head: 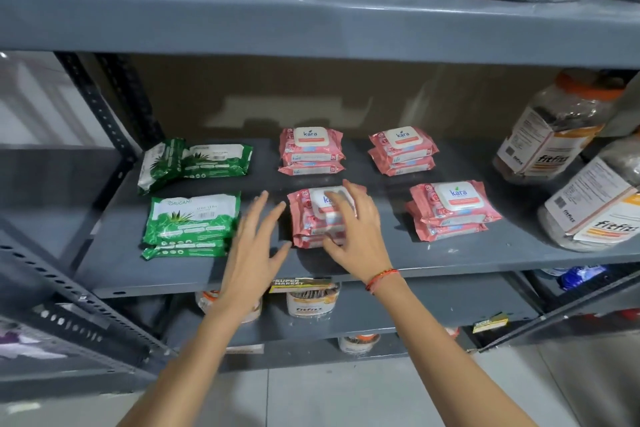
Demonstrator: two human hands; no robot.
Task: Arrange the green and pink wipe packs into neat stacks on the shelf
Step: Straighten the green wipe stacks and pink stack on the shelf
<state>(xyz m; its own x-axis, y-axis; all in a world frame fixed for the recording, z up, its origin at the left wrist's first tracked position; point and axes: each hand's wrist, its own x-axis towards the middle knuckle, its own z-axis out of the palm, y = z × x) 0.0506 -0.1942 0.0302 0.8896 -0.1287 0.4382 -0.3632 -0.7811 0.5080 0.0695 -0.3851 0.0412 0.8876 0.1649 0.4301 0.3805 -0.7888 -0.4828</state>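
Note:
Pink wipe packs sit on the grey shelf point(381, 253) in several stacks: back middle point(310, 149), back right point(401, 151), front right point(452, 210) and front middle point(308, 218). Green packs lie at the left: a front stack point(192, 224) and a back group point(197, 161) with one pack leaning tilted. My right hand point(353, 225) rests with spread fingers on the front middle pink stack. Just left of that stack my left hand point(258, 246) hovers open, fingers apart, holding nothing.
Two clear jars with orange labels point(550, 128) point(595, 204) stand at the shelf's right end. The shelf above point(311, 10) holds plastic-wrapped goods. Tubs point(311, 298) sit on the lower shelf. A perforated metal upright point(104, 114) bounds the left side.

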